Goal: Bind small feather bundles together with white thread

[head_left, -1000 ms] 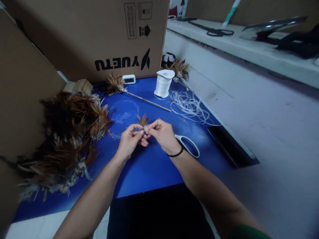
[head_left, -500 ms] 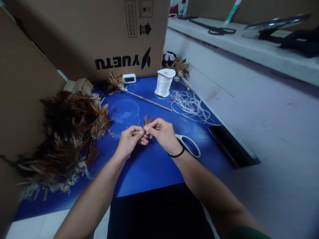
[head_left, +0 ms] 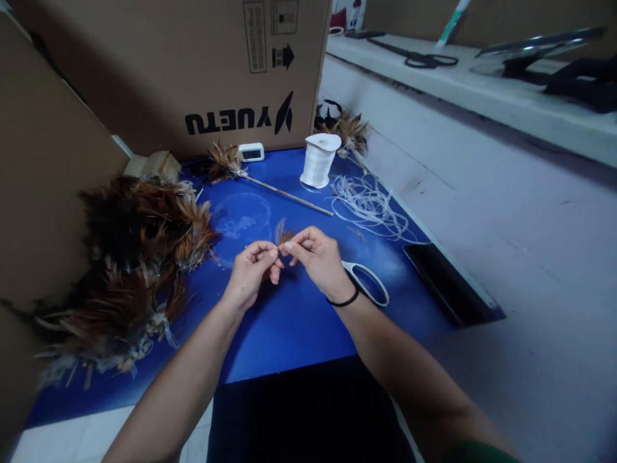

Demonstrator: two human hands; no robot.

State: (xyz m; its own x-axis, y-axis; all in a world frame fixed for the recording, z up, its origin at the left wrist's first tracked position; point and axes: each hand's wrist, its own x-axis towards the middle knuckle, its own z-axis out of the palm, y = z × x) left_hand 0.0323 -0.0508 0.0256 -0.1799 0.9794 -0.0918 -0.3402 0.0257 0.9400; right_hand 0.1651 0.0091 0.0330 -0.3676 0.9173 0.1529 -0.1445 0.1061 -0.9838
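Observation:
Above the blue mat (head_left: 289,328), my left hand (head_left: 250,275) and my right hand (head_left: 321,260) meet fingertip to fingertip, both pinching a small tuft of brown feathers (head_left: 282,233) that sticks up between them. A black band circles my right wrist. White-handled scissors (head_left: 369,284) lie on the mat just right of my right wrist. A big heap of brown and black feathers (head_left: 137,257) sits to the left of my left hand.
A spool of white string (head_left: 317,161) and loose white strands (head_left: 369,206) lie at the back right. A thin stick with a feather tip (head_left: 270,183) lies behind my hands. A cardboard box (head_left: 193,71) stands at the back, a dark tray (head_left: 448,283) at the right.
The feather tuft shows smaller and more tilted between my fingertips than a second ago. My hands have stayed in about the same spot.

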